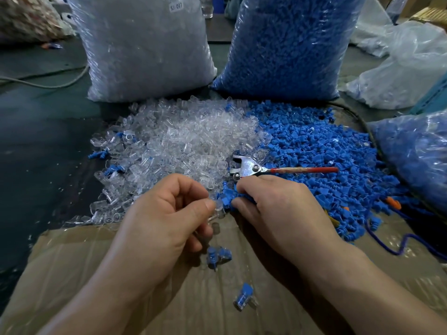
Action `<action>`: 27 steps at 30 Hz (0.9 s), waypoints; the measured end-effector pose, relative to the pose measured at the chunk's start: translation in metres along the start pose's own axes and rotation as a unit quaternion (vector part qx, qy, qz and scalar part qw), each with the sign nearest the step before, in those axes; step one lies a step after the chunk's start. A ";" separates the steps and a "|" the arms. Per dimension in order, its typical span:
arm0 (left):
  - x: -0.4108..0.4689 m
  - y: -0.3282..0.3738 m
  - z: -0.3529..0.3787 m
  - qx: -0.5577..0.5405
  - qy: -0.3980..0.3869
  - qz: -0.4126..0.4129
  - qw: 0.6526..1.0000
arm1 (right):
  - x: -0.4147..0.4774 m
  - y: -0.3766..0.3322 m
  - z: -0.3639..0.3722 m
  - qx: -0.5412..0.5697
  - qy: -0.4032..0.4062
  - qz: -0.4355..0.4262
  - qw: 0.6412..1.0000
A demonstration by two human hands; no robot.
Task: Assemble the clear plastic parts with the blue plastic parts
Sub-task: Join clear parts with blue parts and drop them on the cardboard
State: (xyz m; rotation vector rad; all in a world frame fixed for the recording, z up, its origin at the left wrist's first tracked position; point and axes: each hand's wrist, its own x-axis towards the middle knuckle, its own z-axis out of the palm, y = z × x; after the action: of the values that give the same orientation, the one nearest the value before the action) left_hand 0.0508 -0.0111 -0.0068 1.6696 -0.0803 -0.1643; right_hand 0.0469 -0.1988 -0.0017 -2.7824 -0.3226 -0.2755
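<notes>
Clear plastic bag carries label "SJ 017"
Left hand pinches a clear part; right hand grips blue parts.

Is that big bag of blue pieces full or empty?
Full. The blue bag stands bulging, blue pieces packed against its clear plastic as high as the picture shows.

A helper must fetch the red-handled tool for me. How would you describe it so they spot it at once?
Start at the bag of blue parts standing at the back. In front of it, where the clear pile meets the blue pile, lies the tool, beyond the right hand. It alone is shiny metal with a red handle.
</notes>
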 end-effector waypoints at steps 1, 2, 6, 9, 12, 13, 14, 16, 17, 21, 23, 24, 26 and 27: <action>0.000 0.001 0.000 -0.008 -0.003 0.000 1.000 | 0.000 0.001 0.000 0.017 0.006 0.003 1.000; -0.001 0.001 0.000 -0.015 -0.007 0.000 1.000 | 0.000 0.002 0.000 0.038 0.013 0.009 0.999; -0.002 0.000 0.001 -0.046 -0.016 -0.015 0.999 | -0.003 0.007 -0.002 0.115 0.041 0.048 0.991; -0.002 -0.002 0.003 -0.056 -0.009 -0.018 0.998 | -0.005 0.006 -0.004 0.188 0.036 0.076 0.979; -0.001 -0.004 0.004 -0.050 0.000 -0.010 0.999 | -0.006 0.004 -0.005 0.271 0.006 0.108 0.956; -0.001 -0.004 0.004 -0.047 0.001 -0.008 0.999 | -0.006 0.004 -0.005 0.281 0.007 0.116 0.953; -0.001 -0.003 0.004 -0.044 0.001 -0.007 0.999 | -0.005 0.003 -0.004 0.284 0.014 0.121 0.951; -0.001 -0.002 0.005 -0.040 0.002 -0.005 0.999 | -0.003 0.001 -0.004 0.278 0.028 0.122 0.953; -0.002 -0.002 0.005 -0.038 0.002 -0.005 0.999 | -0.002 0.001 -0.004 0.278 0.034 0.122 0.952; -0.003 0.000 0.005 -0.038 0.003 -0.012 0.999 | -0.005 0.000 -0.009 0.356 0.045 0.145 0.922; -0.003 0.000 0.005 -0.048 0.004 -0.017 0.999 | -0.006 -0.002 -0.013 0.496 0.019 0.166 0.852; -0.003 0.000 0.006 -0.050 0.004 -0.017 0.999 | -0.006 -0.003 -0.014 0.557 -0.001 0.176 0.811; -0.003 0.001 0.007 -0.045 0.004 -0.012 0.999 | -0.005 -0.007 -0.015 0.617 -0.034 0.185 0.764; -0.003 0.001 0.007 -0.044 0.005 -0.012 0.999 | -0.005 -0.009 -0.015 0.628 -0.047 0.185 0.754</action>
State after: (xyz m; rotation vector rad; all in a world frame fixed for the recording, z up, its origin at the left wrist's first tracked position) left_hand 0.0472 -0.0172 -0.0067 1.5842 -0.0442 -0.1751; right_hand 0.0377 -0.1970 0.0137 -1.4404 0.0592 0.1614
